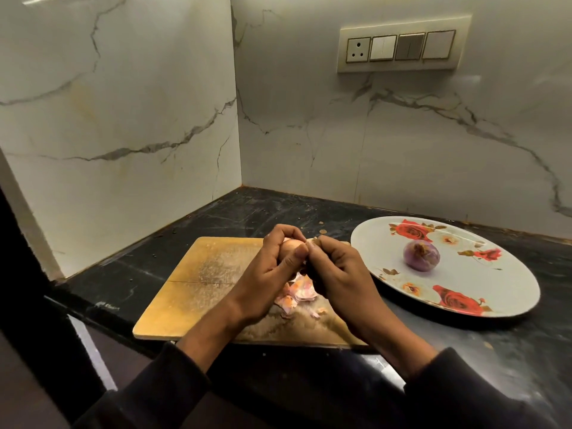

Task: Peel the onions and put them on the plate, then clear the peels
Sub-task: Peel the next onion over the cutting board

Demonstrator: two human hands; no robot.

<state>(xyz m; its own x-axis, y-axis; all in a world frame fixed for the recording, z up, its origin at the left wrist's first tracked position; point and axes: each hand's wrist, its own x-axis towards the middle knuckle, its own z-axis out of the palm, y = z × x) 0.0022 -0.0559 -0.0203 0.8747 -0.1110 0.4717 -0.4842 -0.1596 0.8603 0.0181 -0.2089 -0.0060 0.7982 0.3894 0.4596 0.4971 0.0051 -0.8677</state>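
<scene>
A wooden cutting board (198, 283) lay on a dark stone counter (510, 351) in a corner of white marble-patterned walls. Above the board's centre, the left hand (272, 267) curled its fingers and thumb around a pale, papery-skinned onion (291, 246), held clear of the board. Touching it at 3 o'clock, the right hand (337, 274) had its fingers curled tight, thumb and fingertips pinching at the onion's skin; a small brown scrap showed at its fingertips. Both wrists came out of dark sleeves (173, 394) at 6 o'clock. On the board beneath the hands, at 6 o'clock from the onion, lay a little heap of pinkish peels (298, 294). Further right, well apart from the hands, a white plate (501, 292) printed with red roses sat on the counter, and a peeled purple onion (421, 254) rested near its middle. At 12 o'clock from the plate, a switch panel (402, 44) with a socket was fixed to the wall.
</scene>
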